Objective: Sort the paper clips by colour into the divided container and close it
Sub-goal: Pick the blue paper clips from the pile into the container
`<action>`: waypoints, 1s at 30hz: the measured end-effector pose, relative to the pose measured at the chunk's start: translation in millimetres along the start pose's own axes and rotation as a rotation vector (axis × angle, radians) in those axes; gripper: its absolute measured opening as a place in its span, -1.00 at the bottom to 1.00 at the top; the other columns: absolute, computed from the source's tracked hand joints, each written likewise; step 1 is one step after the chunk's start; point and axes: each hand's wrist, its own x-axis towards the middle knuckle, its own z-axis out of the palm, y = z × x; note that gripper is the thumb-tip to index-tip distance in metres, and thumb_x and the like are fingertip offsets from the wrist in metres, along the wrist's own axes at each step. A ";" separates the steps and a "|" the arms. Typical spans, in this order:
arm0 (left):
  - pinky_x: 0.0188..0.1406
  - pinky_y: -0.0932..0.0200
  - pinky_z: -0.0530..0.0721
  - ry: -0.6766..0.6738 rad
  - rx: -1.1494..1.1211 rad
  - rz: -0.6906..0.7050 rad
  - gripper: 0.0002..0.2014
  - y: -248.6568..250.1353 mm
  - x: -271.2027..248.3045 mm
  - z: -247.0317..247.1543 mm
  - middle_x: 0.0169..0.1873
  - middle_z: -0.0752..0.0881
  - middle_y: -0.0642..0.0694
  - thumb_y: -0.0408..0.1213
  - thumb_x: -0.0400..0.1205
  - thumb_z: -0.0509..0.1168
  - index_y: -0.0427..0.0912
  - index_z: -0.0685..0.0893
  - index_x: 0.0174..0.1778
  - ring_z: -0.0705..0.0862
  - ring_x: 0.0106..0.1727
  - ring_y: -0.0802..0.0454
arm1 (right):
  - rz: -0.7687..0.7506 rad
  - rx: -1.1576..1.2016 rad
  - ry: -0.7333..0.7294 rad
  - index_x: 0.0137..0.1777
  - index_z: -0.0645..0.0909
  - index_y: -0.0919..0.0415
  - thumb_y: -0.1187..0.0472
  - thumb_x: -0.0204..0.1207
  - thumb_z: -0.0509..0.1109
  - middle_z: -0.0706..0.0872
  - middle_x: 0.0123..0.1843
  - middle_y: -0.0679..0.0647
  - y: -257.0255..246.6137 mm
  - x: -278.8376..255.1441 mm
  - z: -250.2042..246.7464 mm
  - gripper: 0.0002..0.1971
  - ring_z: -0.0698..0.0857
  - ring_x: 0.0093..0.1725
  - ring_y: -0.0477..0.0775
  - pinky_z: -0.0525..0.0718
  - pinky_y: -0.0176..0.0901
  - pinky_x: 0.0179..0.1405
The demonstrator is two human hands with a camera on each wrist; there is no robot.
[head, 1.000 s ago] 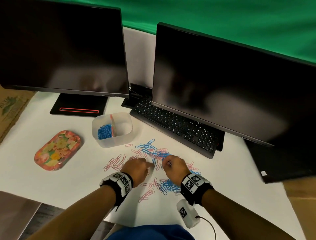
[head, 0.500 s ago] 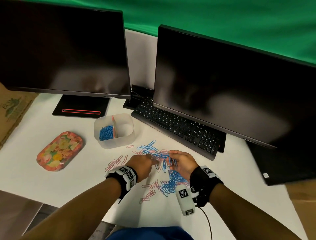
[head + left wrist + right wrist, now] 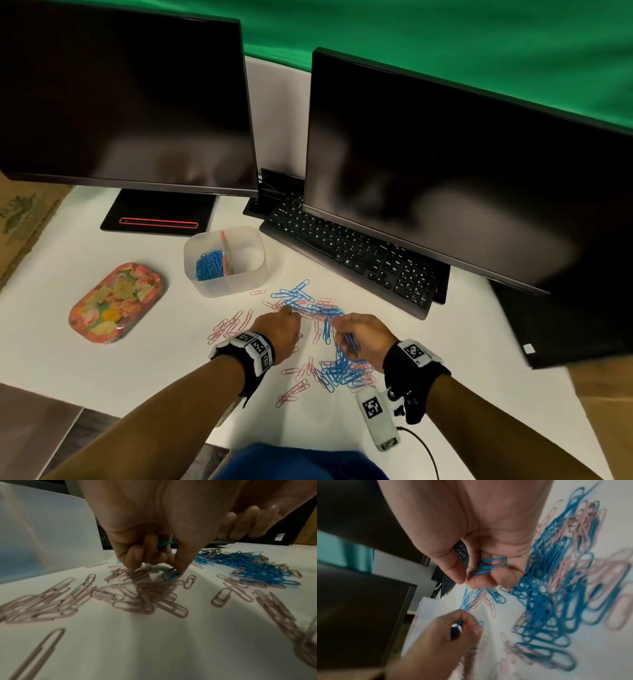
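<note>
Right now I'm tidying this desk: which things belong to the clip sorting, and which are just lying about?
Job:
blue clips
pink clips
divided container
floral lid
left hand
right hand

Lying about:
keyboard
left monitor
right monitor
cardboard

Head view evenly lit, edges bowed, soft glare on monitors (image 3: 445,192); both wrist views dim, blurred near clips (image 3: 556,601).

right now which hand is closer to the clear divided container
Left. The left hand works at the clip pile's near-left edge, just in front of the divided container. The right hand, holding blue clips, sits farther to the right across the pile.
</note>
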 end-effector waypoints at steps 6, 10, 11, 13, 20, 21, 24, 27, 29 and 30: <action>-0.09 0.08 0.65 0.128 -0.341 0.020 -0.90 -0.1 -8.1 3.7 -0.14 0.74 -0.08 -0.26 0.60 0.20 -0.08 0.59 -0.03 0.68 -0.11 -0.13 | -0.328 -0.949 -0.007 -0.28 0.64 0.01 0.19 0.39 0.43 0.70 -0.26 -0.12 29.4 -10.8 -4.0 -0.93 0.66 -0.23 -0.12 0.65 -0.23 -0.18; -0.03 0.28 0.51 0.103 -0.549 -0.017 -0.77 0.6 -5.4 2.8 -0.04 0.73 -0.08 -0.33 0.65 0.17 -0.09 0.64 0.17 0.65 -0.02 -0.05 | -0.366 -1.382 -0.116 0.12 0.62 0.03 -0.05 0.49 0.34 0.71 0.09 0.05 51.0 -20.7 0.4 -0.72 0.67 0.09 0.12 0.59 -0.11 0.04; -0.02 0.30 0.49 0.093 -0.599 -0.037 -0.75 1.1 -4.3 1.5 -0.03 0.71 -0.06 -0.35 0.65 0.17 -0.09 0.66 0.16 0.65 -0.01 -0.03 | -0.381 -1.445 -0.118 0.19 0.61 0.05 -0.06 0.53 0.31 0.70 0.15 0.08 53.7 -22.2 2.1 -0.69 0.66 0.14 0.15 0.58 -0.08 0.09; -0.11 0.28 0.52 0.047 -0.719 -0.092 -0.75 1.3 -2.8 -1.1 -0.11 0.68 -0.02 -0.37 0.65 0.14 -0.06 0.67 0.10 0.65 -0.13 0.01 | -0.425 -1.472 -0.124 0.22 0.60 0.09 0.00 0.58 0.26 0.70 0.20 0.10 58.5 -21.8 5.3 -0.70 0.65 0.19 0.19 0.59 -0.05 0.15; -0.53 0.21 0.53 -0.061 -1.199 -0.208 -0.81 -1.9 -7.4 -10.7 -0.31 0.61 -0.17 -0.48 0.67 0.14 -0.20 0.65 -0.06 0.67 -0.41 0.00 | -0.499 -1.288 -0.091 0.29 0.59 -0.01 -0.03 0.57 0.27 0.69 0.24 0.00 56.5 -17.9 4.0 -0.67 0.64 0.21 0.08 0.56 -0.16 0.18; -0.55 0.23 0.49 -0.063 -1.221 -0.212 -0.83 -3.6 -9.0 -12.1 -0.29 0.62 -0.18 -0.49 0.65 0.16 -0.23 0.65 -0.08 0.64 -0.44 0.00 | -0.511 -1.290 -0.071 0.27 0.60 0.02 -0.05 0.57 0.28 0.69 0.22 0.01 56.9 -17.2 2.1 -0.68 0.65 0.19 0.08 0.56 -0.18 0.15; -0.52 0.26 0.33 -0.099 -1.279 -0.221 -0.88 -6.7 -13.4 -14.1 -0.32 0.68 -0.15 -0.44 0.48 0.23 -0.21 0.67 -0.23 0.48 -0.53 0.05 | -0.509 -1.323 -0.070 0.27 0.59 0.02 -0.07 0.57 0.26 0.69 0.21 0.03 58.8 -18.1 2.9 -0.66 0.65 0.19 0.11 0.59 -0.13 0.16; -0.39 0.24 0.43 -0.108 -1.030 -0.133 -0.93 -4.3 -19.5 -13.2 -0.41 0.67 0.02 -0.30 0.45 0.33 -0.09 0.69 -0.33 0.54 -0.45 0.12 | -0.511 -1.359 -0.102 0.37 0.54 -0.04 -0.06 0.60 0.22 0.67 0.28 0.05 60.3 -14.6 10.8 -0.63 0.63 0.24 0.15 0.60 -0.05 0.23; -0.22 0.27 0.55 -0.093 -0.781 -0.030 -0.92 -0.5 -24.0 -9.8 -0.36 0.70 0.11 -0.26 0.50 0.36 -0.02 0.72 -0.29 0.62 -0.31 0.19 | -0.534 -1.414 -0.110 0.35 0.56 -0.05 -0.03 0.62 0.19 0.67 0.25 0.09 58.9 -11.7 16.1 -0.66 0.63 0.21 0.20 0.61 -0.01 0.17; -0.23 0.29 0.56 -0.095 -0.711 0.009 -0.93 1.4 -26.7 -8.7 -0.37 0.68 0.13 -0.24 0.49 0.37 0.02 0.72 -0.28 0.62 -0.31 0.19 | -0.543 -1.438 -0.108 0.32 0.58 -0.04 -0.01 0.63 0.18 0.67 0.22 0.11 57.5 -10.9 18.0 -0.68 0.64 0.18 0.22 0.61 0.00 0.13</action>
